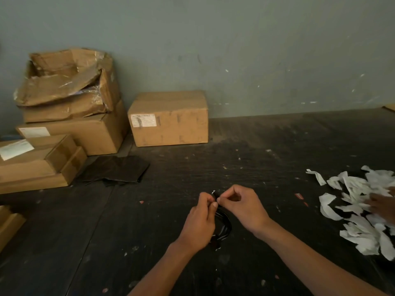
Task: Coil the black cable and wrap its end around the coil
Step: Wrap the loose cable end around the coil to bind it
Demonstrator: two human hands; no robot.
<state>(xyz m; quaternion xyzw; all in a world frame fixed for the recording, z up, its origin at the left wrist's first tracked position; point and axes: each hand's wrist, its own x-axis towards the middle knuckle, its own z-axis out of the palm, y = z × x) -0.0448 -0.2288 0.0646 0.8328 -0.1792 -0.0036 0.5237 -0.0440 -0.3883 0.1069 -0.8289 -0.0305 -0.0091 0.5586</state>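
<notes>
Cable first: a thin black cable (224, 226), gathered into a small loop, hangs between the two hands just above the dark, scratched wooden tabletop (267, 159), near its front middle. The left hand (199, 221) closes around the loop's upper left side, thumb and fingers pinched on the strands. The right hand (239, 205) meets it at the top of the loop, thumb and forefinger pinching the cable's end, where a small white scrap shows. The lower part of the loop sags below the left palm.

The tabletop is scuffed and speckled with pale flecks and a few reddish bits. To the right lies a heap of torn white paper strips (361, 208), with another person's blurred hand (382, 205) on it at the edge of view. A flat black sheet (115, 170) lies to the left rear. Behind it stand stacked brown cardboard boxes (68, 116), the top one crushed and torn open, and a single closed brown cardboard box (168, 118) with a white label. A dull grey-green wall (235, 50), marked and chipped, backs the table.
</notes>
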